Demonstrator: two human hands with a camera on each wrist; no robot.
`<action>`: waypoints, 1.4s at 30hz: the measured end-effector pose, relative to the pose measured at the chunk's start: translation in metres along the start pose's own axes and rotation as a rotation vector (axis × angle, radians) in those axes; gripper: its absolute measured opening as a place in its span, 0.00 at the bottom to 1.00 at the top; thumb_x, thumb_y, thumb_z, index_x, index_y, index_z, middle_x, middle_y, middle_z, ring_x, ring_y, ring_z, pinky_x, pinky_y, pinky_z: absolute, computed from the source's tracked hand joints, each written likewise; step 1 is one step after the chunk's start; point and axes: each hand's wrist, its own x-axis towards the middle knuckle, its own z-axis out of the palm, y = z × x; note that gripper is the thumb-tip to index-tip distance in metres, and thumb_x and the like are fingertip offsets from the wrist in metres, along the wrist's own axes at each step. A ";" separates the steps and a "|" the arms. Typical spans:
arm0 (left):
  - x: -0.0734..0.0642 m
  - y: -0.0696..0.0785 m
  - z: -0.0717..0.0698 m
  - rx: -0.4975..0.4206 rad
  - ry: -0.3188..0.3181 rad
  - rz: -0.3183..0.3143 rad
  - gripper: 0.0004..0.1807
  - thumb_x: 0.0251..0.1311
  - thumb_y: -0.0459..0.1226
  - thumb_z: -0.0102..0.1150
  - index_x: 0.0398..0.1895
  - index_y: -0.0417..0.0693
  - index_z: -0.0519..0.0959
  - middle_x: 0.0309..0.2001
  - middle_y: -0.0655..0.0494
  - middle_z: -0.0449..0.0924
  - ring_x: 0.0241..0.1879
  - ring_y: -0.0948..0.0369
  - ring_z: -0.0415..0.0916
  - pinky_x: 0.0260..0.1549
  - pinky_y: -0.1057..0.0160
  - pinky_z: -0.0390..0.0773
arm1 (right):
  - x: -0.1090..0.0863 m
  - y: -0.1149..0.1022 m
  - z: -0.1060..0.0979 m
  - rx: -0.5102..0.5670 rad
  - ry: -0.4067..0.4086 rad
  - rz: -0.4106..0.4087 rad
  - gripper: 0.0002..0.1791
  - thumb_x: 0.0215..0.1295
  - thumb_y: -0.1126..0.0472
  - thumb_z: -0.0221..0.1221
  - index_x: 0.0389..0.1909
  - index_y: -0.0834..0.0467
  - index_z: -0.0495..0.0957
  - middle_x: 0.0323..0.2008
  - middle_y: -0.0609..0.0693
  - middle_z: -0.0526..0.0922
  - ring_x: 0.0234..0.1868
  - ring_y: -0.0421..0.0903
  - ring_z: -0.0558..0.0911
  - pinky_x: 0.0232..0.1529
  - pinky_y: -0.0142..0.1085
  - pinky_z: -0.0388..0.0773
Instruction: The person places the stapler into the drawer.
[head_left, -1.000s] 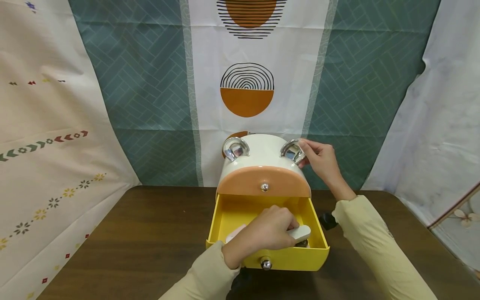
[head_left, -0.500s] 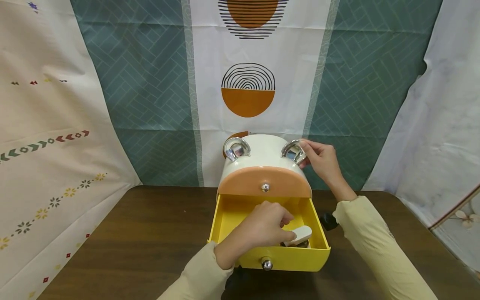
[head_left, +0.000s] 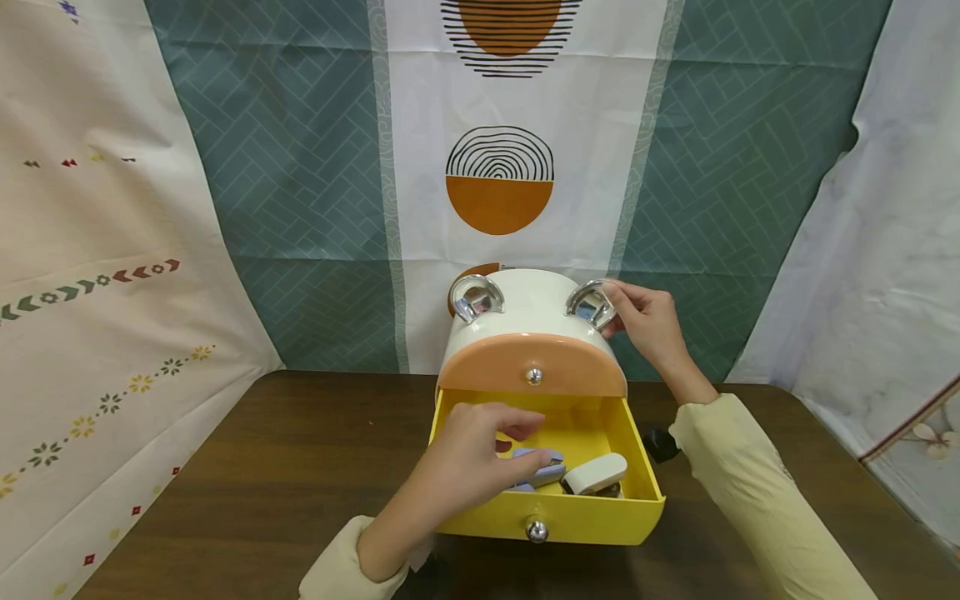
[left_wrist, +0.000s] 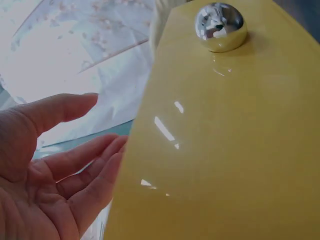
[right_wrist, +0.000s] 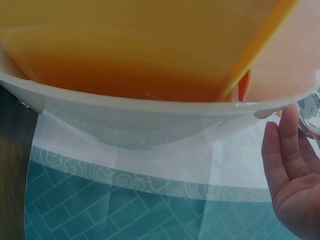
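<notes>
A yellow drawer (head_left: 592, 518) is pulled out from a white rounded cabinet (head_left: 531, 300) on the table. Above the drawer's left side is my left hand (head_left: 463, 454), thumb and fingers spread apart with nothing between them. Beneath its thumb lies a blue item (head_left: 546, 475), partly hidden, its kind unclear. To its right, a white rounded item (head_left: 598, 472) with a dark underside, perhaps a stapler, rests in the drawer. My right hand (head_left: 647, 325) pinches the cabinet's right silver ear (head_left: 586, 305); the right wrist view shows those fingers (right_wrist: 289, 145) by the ear at the cabinet's edge.
An orange front with a silver knob (head_left: 534, 377) sits above the drawer. The drawer's own knob (head_left: 537, 531) juts forward. A dark object (head_left: 660, 446) lies right of the cabinet on the brown table (head_left: 322, 467). Patterned cloth (head_left: 300, 208) hangs behind.
My left hand has let go of the white item, spread its fingers and moved left, baring the blue item. The right hand stays on the silver ear.
</notes>
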 end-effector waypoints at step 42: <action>-0.060 -0.023 0.048 0.460 0.026 0.069 0.10 0.49 0.49 0.63 0.27 0.54 0.81 0.19 0.71 0.74 0.15 0.77 0.59 0.17 0.77 0.60 | -0.008 -0.031 0.002 -0.012 -0.004 0.026 0.18 0.66 0.63 0.51 0.50 0.72 0.74 0.17 0.38 0.77 0.15 0.41 0.77 0.24 0.27 0.76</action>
